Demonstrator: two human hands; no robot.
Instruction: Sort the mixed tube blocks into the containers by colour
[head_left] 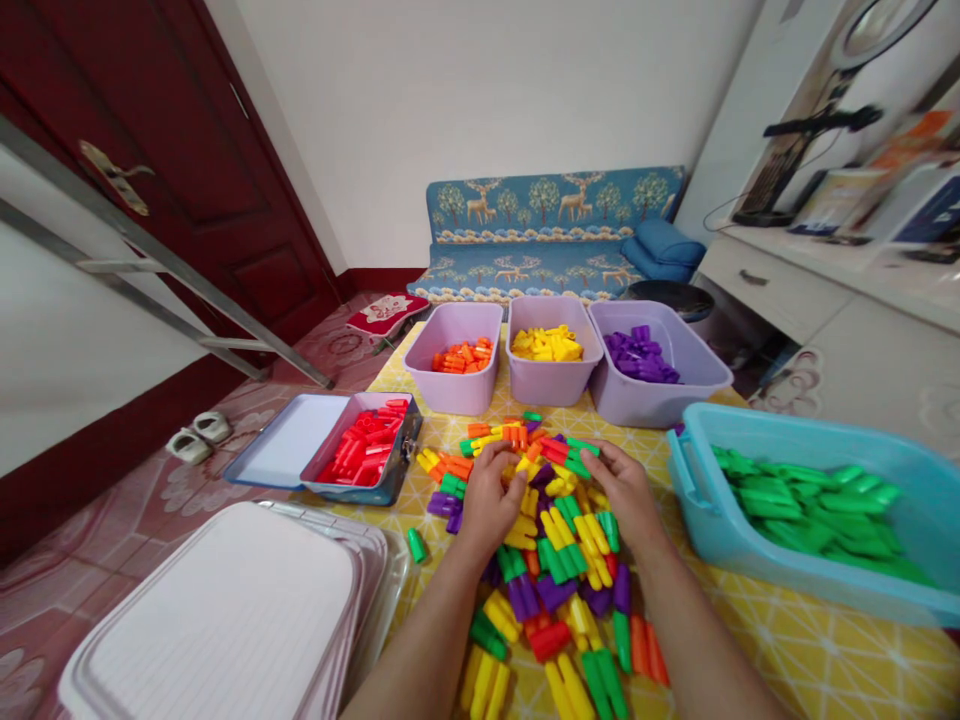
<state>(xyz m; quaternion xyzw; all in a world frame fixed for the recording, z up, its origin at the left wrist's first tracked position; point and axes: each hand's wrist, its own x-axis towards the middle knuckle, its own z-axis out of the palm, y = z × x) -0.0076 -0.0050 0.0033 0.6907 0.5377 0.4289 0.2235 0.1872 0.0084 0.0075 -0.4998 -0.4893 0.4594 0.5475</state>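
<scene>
Hands (487, 505) over a colourful heap (562, 560) — red-and-green piece (556, 451) between, right one pinching it, left's grip unclear

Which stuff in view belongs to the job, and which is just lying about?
In use:
mixed plastic pieces, around left hand and right hand
lilac bins, teal tub, open case, each holding one colour

Lying about, apparently:
white shoes
ladder
red stool

We find a yellow-clothed table (840, 650) patterned with white lines. Around the fingers (495, 462) lies a heap of multicoloured plastic tubular pieces (564, 550); beyond the fingers, three lilac plastic tubs (553, 382); left of them, an open dark-blue hinged box (396, 472); right of them, one turquoise plastic tub (739, 545).
</scene>
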